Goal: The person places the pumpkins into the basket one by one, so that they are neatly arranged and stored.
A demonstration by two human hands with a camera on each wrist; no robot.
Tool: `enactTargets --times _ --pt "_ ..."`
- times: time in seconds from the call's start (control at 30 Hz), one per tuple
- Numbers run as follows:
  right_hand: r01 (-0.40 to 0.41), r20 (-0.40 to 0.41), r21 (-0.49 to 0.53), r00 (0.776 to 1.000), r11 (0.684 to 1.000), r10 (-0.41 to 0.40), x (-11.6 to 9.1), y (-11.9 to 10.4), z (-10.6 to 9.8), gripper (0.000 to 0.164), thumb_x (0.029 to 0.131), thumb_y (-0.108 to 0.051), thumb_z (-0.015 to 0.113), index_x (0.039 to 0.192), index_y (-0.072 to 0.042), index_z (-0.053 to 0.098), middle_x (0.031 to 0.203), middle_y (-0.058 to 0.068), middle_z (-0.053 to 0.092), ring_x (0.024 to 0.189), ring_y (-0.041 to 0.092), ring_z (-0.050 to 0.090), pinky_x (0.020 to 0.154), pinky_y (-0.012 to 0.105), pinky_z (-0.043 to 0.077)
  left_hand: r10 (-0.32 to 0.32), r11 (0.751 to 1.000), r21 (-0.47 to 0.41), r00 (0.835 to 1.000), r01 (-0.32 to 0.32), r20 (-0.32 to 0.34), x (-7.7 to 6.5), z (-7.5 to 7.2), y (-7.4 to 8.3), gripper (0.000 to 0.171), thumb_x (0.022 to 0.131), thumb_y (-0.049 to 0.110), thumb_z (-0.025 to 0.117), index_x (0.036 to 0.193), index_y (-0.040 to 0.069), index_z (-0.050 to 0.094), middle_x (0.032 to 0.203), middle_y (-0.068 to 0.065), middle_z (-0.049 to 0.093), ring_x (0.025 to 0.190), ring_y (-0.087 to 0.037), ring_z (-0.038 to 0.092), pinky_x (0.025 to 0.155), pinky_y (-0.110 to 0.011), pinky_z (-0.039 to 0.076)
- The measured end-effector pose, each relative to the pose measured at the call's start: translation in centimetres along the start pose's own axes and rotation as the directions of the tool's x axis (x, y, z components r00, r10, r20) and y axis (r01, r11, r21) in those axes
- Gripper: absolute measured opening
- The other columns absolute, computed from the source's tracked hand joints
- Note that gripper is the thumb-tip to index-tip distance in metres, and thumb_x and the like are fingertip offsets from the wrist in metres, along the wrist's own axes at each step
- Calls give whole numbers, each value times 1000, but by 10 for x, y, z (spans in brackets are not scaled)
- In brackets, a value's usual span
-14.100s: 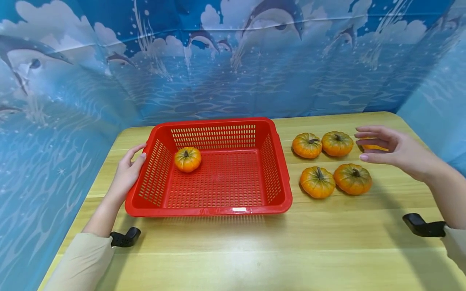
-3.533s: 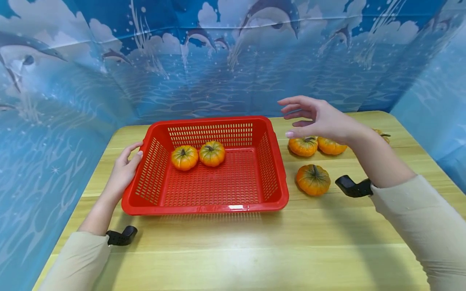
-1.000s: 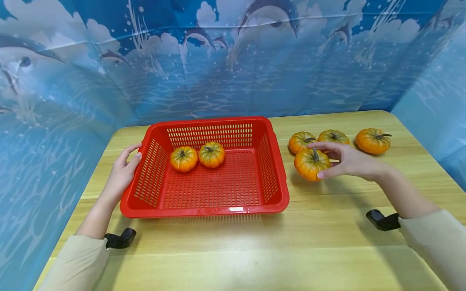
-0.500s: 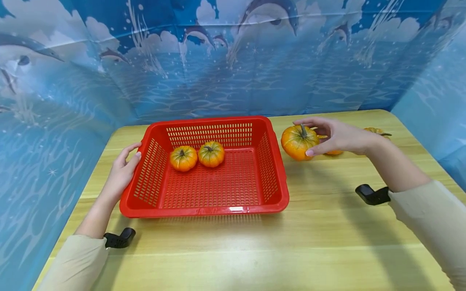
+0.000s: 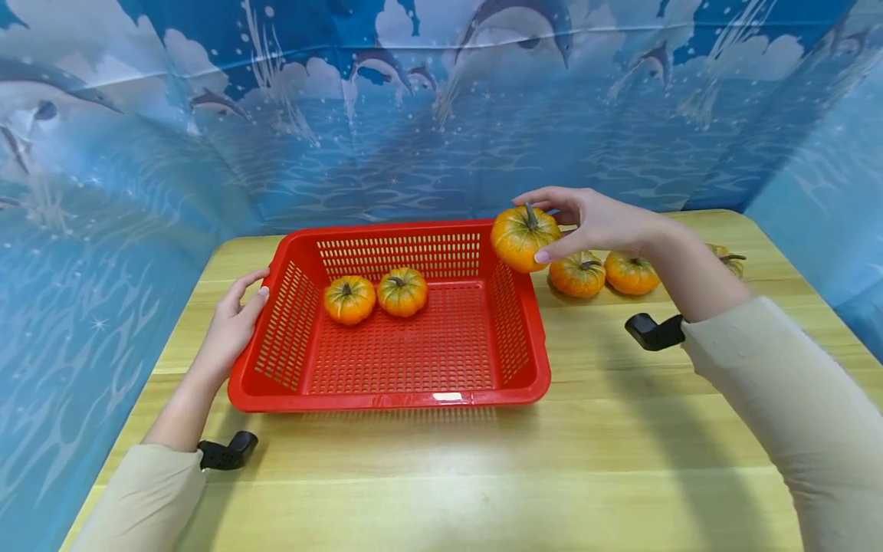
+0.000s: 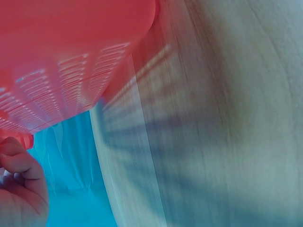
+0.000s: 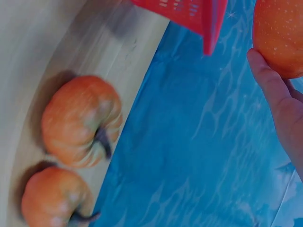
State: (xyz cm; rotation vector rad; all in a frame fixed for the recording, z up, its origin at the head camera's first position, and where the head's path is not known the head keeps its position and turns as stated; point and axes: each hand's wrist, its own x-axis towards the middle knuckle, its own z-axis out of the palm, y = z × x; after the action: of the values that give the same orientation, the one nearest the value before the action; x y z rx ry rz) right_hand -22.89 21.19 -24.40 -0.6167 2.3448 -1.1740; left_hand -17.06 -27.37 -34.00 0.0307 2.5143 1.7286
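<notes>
My right hand (image 5: pixel 600 220) holds a small orange pumpkin (image 5: pixel 523 239) with a greenish top and brown stem, thumb on its near side and fingers behind. It is raised, overlapping the far right corner of a red plastic basket (image 5: pixel 414 400) in the head view. The right wrist view shows the pumpkin's underside (image 7: pixel 279 38) above the fingers. My left hand (image 5: pixel 232 322) grips the basket's left rim; its curled fingers (image 6: pixel 21 163) show at the rim in the left wrist view. Inside the basket, two pumpkins, a left one (image 5: pixel 349 300) and a right one (image 5: pixel 403 292), sit side by side.
Right of the basket, two pumpkins, one nearer (image 5: pixel 576 274) and one farther right (image 5: pixel 631 274), lie on the wooden table (image 5: pixel 441 491). A third pumpkin (image 5: pixel 733 263) is partly hidden by my right forearm. A blue dolphin-print cloth (image 5: pixel 414 153) surrounds the table.
Over the last second my right hand has lifted the pumpkin from the table and carried it up and left to the basket's rim. A second pumpkin joined the basket earlier. My left hand stays.
</notes>
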Motion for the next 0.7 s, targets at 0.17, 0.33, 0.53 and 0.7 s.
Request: enactTargets --times 0.17,0.33,0.53,0.7 --pt "23 11 21 1000 1000 -23 19 -4 4 74 80 -18 74 143 -21 35 147 4 27 135 27 26 107 52 25 -3 1000 -3 1000 3 -8 1 1 -1 55 99 36 40 148 15 23 101 -6 56 73 -13 66 63 -31 56" --pt "40 26 66 999 997 -42 33 -4 9 74 81 -16 74 143 -19 35 147 5 26 135 28 26 106 50 29 -6 1000 -12 1000 6 -9 2 3 -3 54 100 35 38 147 14 23 102 -7 56 73 -12 66 63 -31 56" --pt "20 19 144 1000 989 -23 45 -7 9 73 82 -13 72 144 -17 33 143 8 30 125 28 41 96 44 42 -2 1000 -9 1000 2 -7 2 4 -1 55 99 38 39 148 16 23 105 -11 54 75 -13 66 64 -31 56" --pt "10 19 164 1000 986 -14 57 -10 11 74 82 -13 71 144 -17 32 138 8 34 116 26 47 94 41 43 -5 1000 -23 1000 5 -7 1 5 3 56 98 40 42 147 17 25 103 -7 55 74 -13 66 63 -31 56"
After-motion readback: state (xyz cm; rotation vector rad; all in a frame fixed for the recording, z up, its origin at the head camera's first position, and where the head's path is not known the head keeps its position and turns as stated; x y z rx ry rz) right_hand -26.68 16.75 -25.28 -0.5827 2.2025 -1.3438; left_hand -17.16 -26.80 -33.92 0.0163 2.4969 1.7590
